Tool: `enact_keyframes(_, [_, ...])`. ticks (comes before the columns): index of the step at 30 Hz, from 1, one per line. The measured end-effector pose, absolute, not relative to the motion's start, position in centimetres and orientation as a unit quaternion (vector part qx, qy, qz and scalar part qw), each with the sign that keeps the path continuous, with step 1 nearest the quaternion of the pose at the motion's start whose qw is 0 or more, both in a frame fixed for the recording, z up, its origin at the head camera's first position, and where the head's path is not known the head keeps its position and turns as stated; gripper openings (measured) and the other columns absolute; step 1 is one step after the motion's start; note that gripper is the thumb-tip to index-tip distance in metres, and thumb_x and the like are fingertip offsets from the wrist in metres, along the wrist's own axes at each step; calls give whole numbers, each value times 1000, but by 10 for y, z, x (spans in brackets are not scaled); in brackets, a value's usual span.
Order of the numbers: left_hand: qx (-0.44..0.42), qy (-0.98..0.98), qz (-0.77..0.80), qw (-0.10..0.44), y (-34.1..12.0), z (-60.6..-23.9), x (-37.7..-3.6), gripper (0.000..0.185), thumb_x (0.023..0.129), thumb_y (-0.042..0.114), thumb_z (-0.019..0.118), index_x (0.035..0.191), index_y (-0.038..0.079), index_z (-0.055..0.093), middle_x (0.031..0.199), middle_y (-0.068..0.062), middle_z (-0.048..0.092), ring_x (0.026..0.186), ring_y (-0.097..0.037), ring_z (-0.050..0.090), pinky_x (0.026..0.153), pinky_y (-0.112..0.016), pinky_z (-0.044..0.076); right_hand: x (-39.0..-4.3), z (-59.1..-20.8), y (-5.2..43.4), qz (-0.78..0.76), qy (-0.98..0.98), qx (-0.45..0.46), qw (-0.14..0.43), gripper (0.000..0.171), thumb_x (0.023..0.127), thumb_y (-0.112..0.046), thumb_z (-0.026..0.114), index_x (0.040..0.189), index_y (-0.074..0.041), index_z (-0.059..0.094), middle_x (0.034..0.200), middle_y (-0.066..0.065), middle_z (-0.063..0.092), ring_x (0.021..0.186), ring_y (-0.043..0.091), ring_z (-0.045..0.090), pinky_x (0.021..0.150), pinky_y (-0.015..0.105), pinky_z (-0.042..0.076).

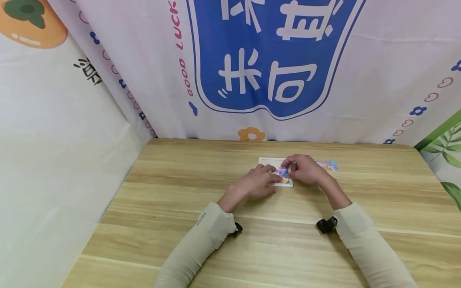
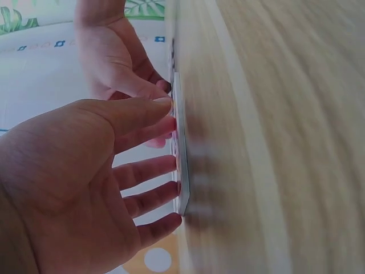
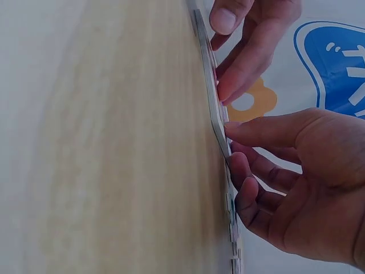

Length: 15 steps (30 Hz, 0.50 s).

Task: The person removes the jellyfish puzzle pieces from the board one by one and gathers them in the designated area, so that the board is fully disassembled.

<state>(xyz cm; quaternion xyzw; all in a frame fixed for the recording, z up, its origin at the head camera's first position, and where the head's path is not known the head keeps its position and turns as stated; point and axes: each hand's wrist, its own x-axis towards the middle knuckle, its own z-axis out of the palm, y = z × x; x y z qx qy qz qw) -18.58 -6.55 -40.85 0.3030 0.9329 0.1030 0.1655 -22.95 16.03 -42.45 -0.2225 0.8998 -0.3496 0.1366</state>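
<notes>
Your two hands meet over a small white puzzle board (image 1: pixel 267 162) lying flat on the wooden table (image 1: pixel 173 208), a bit past the middle. Your left hand (image 1: pixel 256 185) rests on the near left part of the board with its fingers (image 2: pixel 149 169) straight, pressing down and gripping nothing. Your right hand (image 1: pixel 305 169) pinches a colourful puzzle piece (image 1: pixel 283 173) with fingertips (image 3: pixel 232 129) right at the board.

It looks like only a little is done: the near edge of the board shows some colour, but the far part is bare white. More loose pieces (image 1: pixel 327 165) wait just to the right of your right hand.

You have lots of room. The table stretches wide to the left, right and near side. The far edge is close behind the board, where the printed curtain (image 1: pixel 266 60) hangs.
</notes>
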Motion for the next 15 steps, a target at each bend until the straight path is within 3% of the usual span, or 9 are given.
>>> enact_keyframes(4, [310,931,105,161,-67,-408,-187,45,110,34,63,154,27,61,170,-5,44,149,-29,45,123,-49,42,-229,-425,159,-343,904,-217,136,29,93,3,76,121,-3,74,96,10,69,75,18,55,76,34,46])
enact_keyframes(15, [317,930,98,157,-71,-414,-188,50,111,34,60,160,27,54,171,-5,42,152,-29,43,124,-49,41,-226,-421,155,-337,908,-204,142,29,93,3,76,122,-2,74,107,14,72,79,19,58,76,32,48])
